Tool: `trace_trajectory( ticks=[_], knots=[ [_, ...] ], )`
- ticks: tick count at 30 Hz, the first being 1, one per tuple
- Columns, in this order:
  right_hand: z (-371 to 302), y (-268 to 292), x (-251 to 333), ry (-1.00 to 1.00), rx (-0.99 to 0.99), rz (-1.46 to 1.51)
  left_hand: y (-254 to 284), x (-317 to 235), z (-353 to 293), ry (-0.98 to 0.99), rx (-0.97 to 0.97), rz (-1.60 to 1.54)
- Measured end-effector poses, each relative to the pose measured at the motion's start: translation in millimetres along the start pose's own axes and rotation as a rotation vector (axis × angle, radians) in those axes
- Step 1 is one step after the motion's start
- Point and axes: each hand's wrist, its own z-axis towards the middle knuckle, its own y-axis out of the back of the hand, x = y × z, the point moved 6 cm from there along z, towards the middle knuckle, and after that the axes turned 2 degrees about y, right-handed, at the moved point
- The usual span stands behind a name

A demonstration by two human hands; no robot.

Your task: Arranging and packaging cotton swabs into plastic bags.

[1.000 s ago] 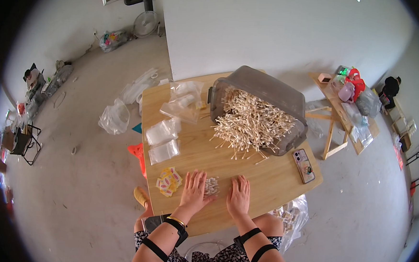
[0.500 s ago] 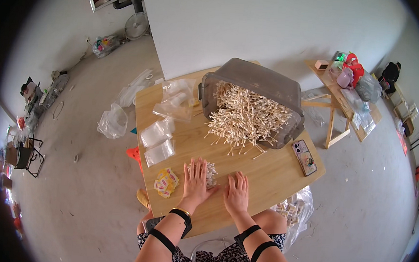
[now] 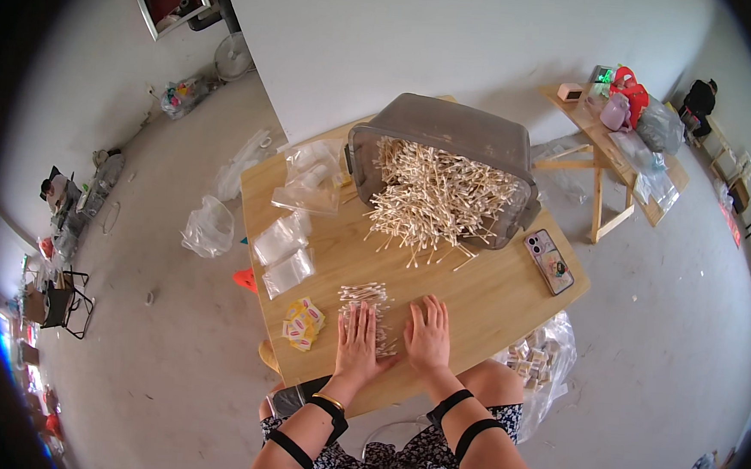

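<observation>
My left hand (image 3: 357, 349) lies flat over a small batch of cotton swabs (image 3: 363, 293), whose ends show beyond its fingertips and along its right side. To its right, my right hand (image 3: 428, 337) rests on the bare tabletop (image 3: 464, 326), fingers stretched out and holding nothing. Beyond both hands a grey plastic tub (image 3: 451, 123) lies tipped on its side, with a big heap of cotton swabs (image 3: 447, 196) spilling from its mouth. Left of my left hand is a little pile of yellow and white printed cards (image 3: 303, 323).
Clear plastic bags (image 3: 284, 250) lie along the table's left side. A phone (image 3: 549, 261) sits at the right edge. Below that edge stands a clear bag of small packs (image 3: 539, 365). A second wooden table (image 3: 601, 132) holds bags and a pink jug. Someone in black (image 3: 700, 100) is far right.
My left hand has drawn back toward me, uncovering more of the cotton swabs. My right hand stays flat on the table. The whole view has turned slightly.
</observation>
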Motion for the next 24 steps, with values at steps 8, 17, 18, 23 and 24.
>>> trace_trajectory(
  ticks=[8,17,18,23,24],
  knots=[
    [-1,0,1,-0.012,-0.005,-0.008,14,7,28,0.009,-0.063,0.008],
    [-1,-1,0,-0.018,-0.019,-0.015,17,-1,21,-0.017,-0.017,-0.014],
    [-2,-1,0,-0.012,-0.015,-0.016,18,-2,17,-0.018,-0.016,-0.013],
    [-2,-4,-1,-0.001,-0.012,-0.031,7,-7,-13,-0.025,0.003,-0.009],
    [-1,-4,1,-0.003,-0.009,-0.037,1,-6,-19,-0.022,0.003,-0.003]
  ],
)
